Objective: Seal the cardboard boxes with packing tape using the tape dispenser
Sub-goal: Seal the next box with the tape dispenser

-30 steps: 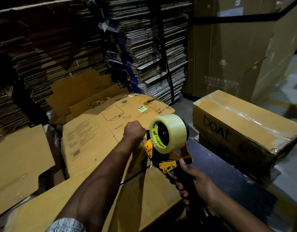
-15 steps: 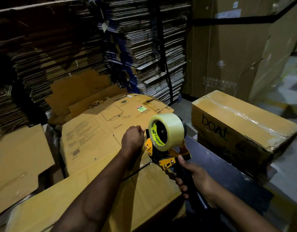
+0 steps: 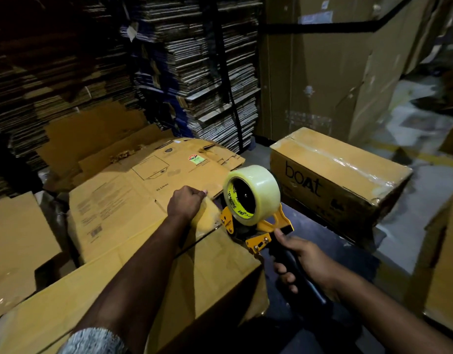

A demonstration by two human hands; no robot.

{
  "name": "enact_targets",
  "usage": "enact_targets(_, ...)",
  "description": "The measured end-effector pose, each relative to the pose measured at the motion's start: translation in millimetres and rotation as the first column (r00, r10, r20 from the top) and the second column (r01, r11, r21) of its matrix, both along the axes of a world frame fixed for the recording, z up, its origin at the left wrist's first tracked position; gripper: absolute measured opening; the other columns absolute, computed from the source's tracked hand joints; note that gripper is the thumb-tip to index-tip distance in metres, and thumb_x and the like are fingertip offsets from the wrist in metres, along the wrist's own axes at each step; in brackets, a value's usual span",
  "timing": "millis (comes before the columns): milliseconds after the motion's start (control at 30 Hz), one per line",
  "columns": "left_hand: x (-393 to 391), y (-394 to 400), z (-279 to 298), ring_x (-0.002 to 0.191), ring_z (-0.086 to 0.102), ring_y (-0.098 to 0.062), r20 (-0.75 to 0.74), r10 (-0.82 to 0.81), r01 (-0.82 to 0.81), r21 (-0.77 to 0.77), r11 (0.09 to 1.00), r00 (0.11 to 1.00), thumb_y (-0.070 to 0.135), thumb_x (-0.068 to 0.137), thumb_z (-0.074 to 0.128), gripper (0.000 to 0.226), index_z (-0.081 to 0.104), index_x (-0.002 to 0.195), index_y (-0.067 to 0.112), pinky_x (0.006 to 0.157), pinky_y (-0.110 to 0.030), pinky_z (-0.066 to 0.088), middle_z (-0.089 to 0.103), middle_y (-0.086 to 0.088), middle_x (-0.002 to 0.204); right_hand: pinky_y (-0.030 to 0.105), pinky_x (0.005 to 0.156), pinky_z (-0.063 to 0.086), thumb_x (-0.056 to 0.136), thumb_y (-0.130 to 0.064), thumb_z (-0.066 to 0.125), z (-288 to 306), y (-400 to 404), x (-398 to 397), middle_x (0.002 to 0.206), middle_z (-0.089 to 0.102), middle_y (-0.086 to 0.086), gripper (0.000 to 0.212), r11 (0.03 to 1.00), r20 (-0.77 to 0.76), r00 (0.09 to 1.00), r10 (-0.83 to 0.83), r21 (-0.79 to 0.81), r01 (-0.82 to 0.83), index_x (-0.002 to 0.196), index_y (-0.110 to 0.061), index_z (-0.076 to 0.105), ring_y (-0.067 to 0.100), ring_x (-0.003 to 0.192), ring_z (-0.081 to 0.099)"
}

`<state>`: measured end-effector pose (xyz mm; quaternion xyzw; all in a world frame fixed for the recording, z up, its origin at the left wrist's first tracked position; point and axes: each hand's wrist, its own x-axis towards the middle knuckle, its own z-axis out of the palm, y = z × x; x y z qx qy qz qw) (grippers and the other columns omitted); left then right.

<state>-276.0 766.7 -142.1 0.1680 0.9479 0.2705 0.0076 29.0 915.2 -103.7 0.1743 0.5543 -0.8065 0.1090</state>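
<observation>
Tape dispenser [image 3: 256,213] sits at the far end of the near cardboard box [image 3: 153,284], handle gripped by the right hand [image 3: 300,261]. Left hand [image 3: 187,203], fisted, pinches the tape end. Start of sealing; next, press down and draw along the seam.

Dim storeroom; flattened carton stacks [image 3: 194,72] behind, grey floor [image 3: 424,180] at right.

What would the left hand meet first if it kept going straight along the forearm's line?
Probably the flattened printed carton lying just beyond the left hand, past the far edge of the box being sealed; depth is unclear.
</observation>
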Motion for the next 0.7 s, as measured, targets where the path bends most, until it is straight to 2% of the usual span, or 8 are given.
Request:
enact_targets(133, -1.1, -2.5, -1.2, 0.087, 0.064, -0.023, 0.015, -0.028, 0.028, -0.006, 1.0, 1.0, 0.057, 0.091, 0.057, 0.042, 0.077, 0.105, 0.023, 0.075, -0.034, 0.051, 0.075, -0.001, 0.104, 0.024, 0.042, 0.032, 0.085, -0.066, 0.059, -4.7, 0.8, 26.3, 0.061, 0.042, 0.006, 0.057, 0.998, 0.011, 0.999, -0.039, 0.041, 0.039, 0.079, -0.009, 0.055, 0.016, 0.045, 0.034)
enact_targets(267, 1.7, -1.6, 0.9, 0.089, 0.063, -0.021, 0.006, -0.038, 0.038, -0.06, 0.997, 0.999, 0.059, 0.093, 0.053, 0.046, 0.075, 0.111, 0.023, 0.074, -0.034, 0.05, 0.073, 0.0, 0.105, 0.023, 0.04, 0.033, 0.082, -0.061, 0.061, -9.9, 6.4, 67.1, 0.064, 0.041, 0.01, 0.055, 0.998, 0.017, 0.998, -0.055, 0.001, 0.055, 0.085, -0.006, 0.054, 0.016, 0.045, 0.034)
enact_targets(433, 16.6, -0.2, 7.4, 0.103, 0.06, -0.022, -0.142, -0.135, 0.109, -0.173, 0.979, 0.981, 0.051, 0.099, 0.047, 0.034, 0.065, 0.121, 0.031, 0.079, -0.036, 0.049, 0.067, 0.001, 0.116, 0.022, 0.039, 0.036, 0.074, -0.065, 0.067, -24.3, 4.1, 102.1, 0.065, 0.041, 0.011, 0.064, 0.997, 0.041, 0.997, -0.071, -0.008, 0.072, 0.09, -0.004, 0.054, 0.016, 0.042, 0.036)
enact_targets(533, 23.4, -3.3, 10.4, 0.104, 0.058, -0.017, -0.271, -0.325, 0.295, -0.146, 0.944, 0.906, 0.034, 0.099, 0.056, 0.016, 0.063, 0.112, 0.031, 0.082, -0.036, 0.05, 0.064, 0.007, 0.116, 0.022, 0.039, 0.036, 0.074, -0.064, 0.066, -24.1, 1.4, 105.5, 0.064, 0.041, 0.011, 0.064, 0.997, 0.019, 0.997, -0.073, 0.012, 0.072, 0.089, -0.004, 0.054, 0.016, 0.043, 0.036)
enact_targets(600, 25.8, -9.1, 12.7, 0.102, 0.058, -0.015, -0.274, -0.491, 0.473, -0.134, 0.871, 0.827, 0.029, 0.098, 0.057, 0.015, 0.067, 0.109, 0.026, 0.085, -0.037, 0.051, 0.066, 0.005, 0.11, 0.023, 0.039, 0.036, 0.075, -0.064, 0.066, -22.3, 0.9, 106.1, 0.064, 0.041, 0.012, 0.063, 0.997, -0.002, 0.997, -0.075, 0.021, 0.075, 0.089, -0.003, 0.054, 0.017, 0.043, 0.035)
enact_targets(700, 20.3, -21.8, 18.1, 0.102, 0.055, -0.011, -0.153, -0.723, 0.704, -0.163, 0.691, 0.674, 0.048, 0.091, 0.057, 0.037, 0.068, 0.114, 0.021, 0.09, -0.039, 0.05, 0.063, 0.004, 0.111, 0.023, 0.039, 0.036, 0.075, -0.065, 0.066, -23.2, -0.2, 106.8, 0.065, 0.041, 0.012, 0.064, 0.996, -0.007, 0.996, -0.087, 0.02, 0.087, 0.089, -0.003, 0.055, 0.017, 0.043, 0.035)
